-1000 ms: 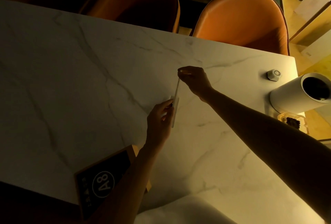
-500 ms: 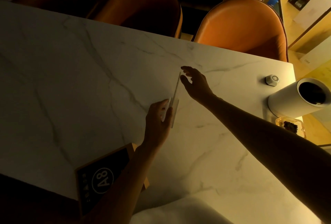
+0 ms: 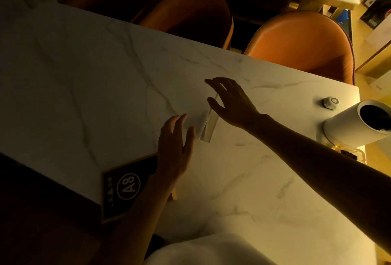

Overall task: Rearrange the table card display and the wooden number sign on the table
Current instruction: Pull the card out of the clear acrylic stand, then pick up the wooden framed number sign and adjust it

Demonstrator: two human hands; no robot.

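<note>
At the left, near the front edge of the marble table [image 3: 88, 87], the wooden number sign [image 3: 127, 188] is seen lying or leaning with its dark face up; which of the two cannot be told. The sign is turned askew, so that its long axis runs from lower left to upper right, and the circled "A8" is read sideways. Its upper right corner is covered by the left forearm.

The left hand [image 3: 175, 150] is held above the table just beyond the sign, palm down, with the forearm reaching up from the bottom of the view. Its fingers are spread and loosely extended toward the far side, and nothing is gripped by it. The fingertips are kept just beside the near end of the table card display [image 3: 208, 125], and no contact can be made out.

The display is a clear, thin upright panel, seen almost edge-on near the middle of the table. Its long axis is set from the near end, by the left hand, up and away to the far end, by the right hand.

The right hand [image 3: 230, 104] is reached in from the lower right on an outstretched arm. It is opened, fingers splayed, with the thumb near the top edge of the display; whether the panel is touched cannot be told. The two hands are held apart, one at each end of the display.
</note>
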